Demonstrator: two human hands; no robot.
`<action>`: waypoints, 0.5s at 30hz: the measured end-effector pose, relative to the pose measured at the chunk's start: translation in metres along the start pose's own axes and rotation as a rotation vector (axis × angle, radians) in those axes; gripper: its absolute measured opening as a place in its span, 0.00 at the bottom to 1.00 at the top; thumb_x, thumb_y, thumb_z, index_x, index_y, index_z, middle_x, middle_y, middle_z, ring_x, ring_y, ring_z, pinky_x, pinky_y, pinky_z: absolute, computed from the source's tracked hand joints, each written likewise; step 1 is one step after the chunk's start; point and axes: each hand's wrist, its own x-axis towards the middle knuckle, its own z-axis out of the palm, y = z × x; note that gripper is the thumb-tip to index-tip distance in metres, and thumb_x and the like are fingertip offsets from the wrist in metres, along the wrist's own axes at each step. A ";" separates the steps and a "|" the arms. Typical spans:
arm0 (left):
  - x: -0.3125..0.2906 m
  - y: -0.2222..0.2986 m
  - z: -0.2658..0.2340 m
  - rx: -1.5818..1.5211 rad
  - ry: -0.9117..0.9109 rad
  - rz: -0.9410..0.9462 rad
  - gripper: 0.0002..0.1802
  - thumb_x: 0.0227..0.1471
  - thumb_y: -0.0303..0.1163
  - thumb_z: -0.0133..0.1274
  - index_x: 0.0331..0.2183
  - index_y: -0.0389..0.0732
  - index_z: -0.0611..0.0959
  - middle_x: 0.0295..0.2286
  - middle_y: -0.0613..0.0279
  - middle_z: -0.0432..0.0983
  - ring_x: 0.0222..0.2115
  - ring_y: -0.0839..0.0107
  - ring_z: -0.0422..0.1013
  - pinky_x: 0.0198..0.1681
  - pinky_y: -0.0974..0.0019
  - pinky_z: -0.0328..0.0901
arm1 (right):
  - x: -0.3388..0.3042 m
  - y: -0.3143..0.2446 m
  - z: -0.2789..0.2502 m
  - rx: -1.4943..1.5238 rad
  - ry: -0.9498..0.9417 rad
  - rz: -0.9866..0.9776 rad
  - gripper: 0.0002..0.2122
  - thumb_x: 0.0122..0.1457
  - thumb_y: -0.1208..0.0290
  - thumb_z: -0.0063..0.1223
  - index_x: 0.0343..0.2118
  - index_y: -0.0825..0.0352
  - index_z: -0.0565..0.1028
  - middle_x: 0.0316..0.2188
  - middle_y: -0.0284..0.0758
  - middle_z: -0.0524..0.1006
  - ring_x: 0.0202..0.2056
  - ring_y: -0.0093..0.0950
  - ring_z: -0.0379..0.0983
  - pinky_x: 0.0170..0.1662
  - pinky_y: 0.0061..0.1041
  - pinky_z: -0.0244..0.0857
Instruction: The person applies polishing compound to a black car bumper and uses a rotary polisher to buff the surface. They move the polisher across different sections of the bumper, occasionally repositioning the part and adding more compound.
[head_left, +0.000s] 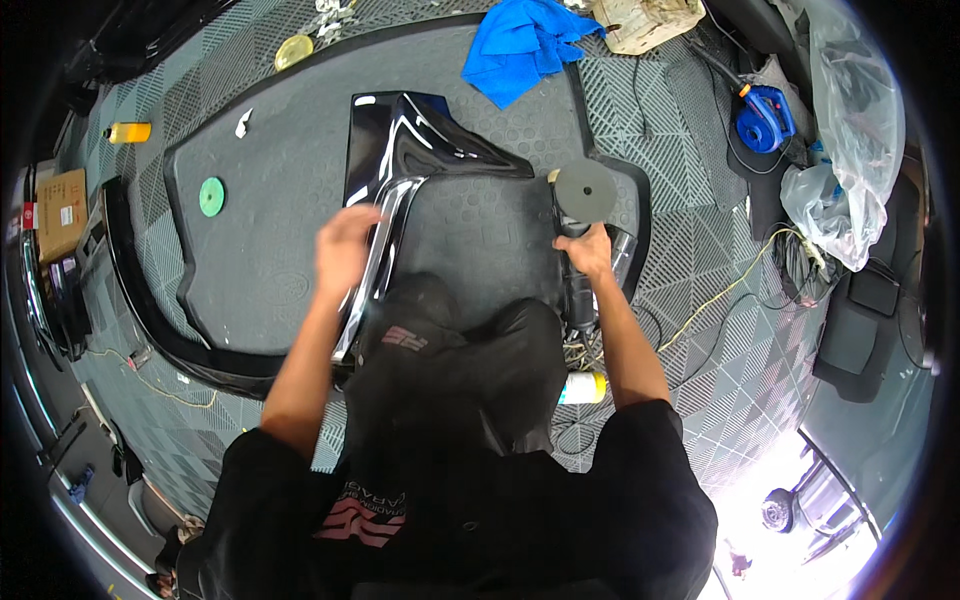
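Observation:
A glossy black car trim panel (397, 150) lies on the dark rubber mat (275, 270), its long narrow leg running down beside my left knee. My left hand (343, 250) is at the left edge of that leg, fingertips near or on it. Motion smears the fingers, so I cannot tell how they are bent. Right of my knees, my right hand (588, 250) is wrapped round a black polishing machine (578, 295). Its round grey pad (586, 190) faces up just beyond the hand. Part of the machine is hidden behind my hand and forearm.
A green disc pad (211, 197) lies on the mat's left side. Beyond are a blue cloth (525, 45) and a yellow disc (294, 52). A curved black trim (140, 290) borders the left. At right are a blue blower (765, 120), plastic sheeting (855, 130) and cords.

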 end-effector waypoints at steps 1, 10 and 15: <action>-0.005 -0.009 -0.030 0.028 0.070 0.048 0.19 0.69 0.37 0.47 0.39 0.30 0.85 0.36 0.52 0.85 0.40 0.65 0.80 0.51 0.63 0.71 | 0.017 -0.001 0.002 -0.031 0.048 -0.078 0.41 0.35 0.63 0.75 0.56 0.73 0.70 0.51 0.55 0.76 0.56 0.52 0.71 0.61 0.40 0.66; -0.035 -0.094 -0.165 0.469 0.305 -0.297 0.33 0.69 0.53 0.47 0.25 0.31 0.79 0.22 0.58 0.77 0.26 0.70 0.70 0.34 0.60 0.67 | 0.110 -0.025 0.018 0.039 0.167 -0.092 0.38 0.35 0.64 0.75 0.52 0.75 0.73 0.50 0.54 0.75 0.54 0.51 0.71 0.60 0.41 0.66; 0.001 -0.142 -0.198 0.672 0.369 -0.204 0.31 0.68 0.52 0.48 0.28 0.30 0.80 0.21 0.53 0.76 0.26 0.64 0.72 0.34 0.58 0.67 | 0.110 -0.021 0.032 0.006 0.214 -0.210 0.38 0.38 0.63 0.74 0.54 0.74 0.72 0.53 0.53 0.74 0.55 0.51 0.71 0.60 0.41 0.66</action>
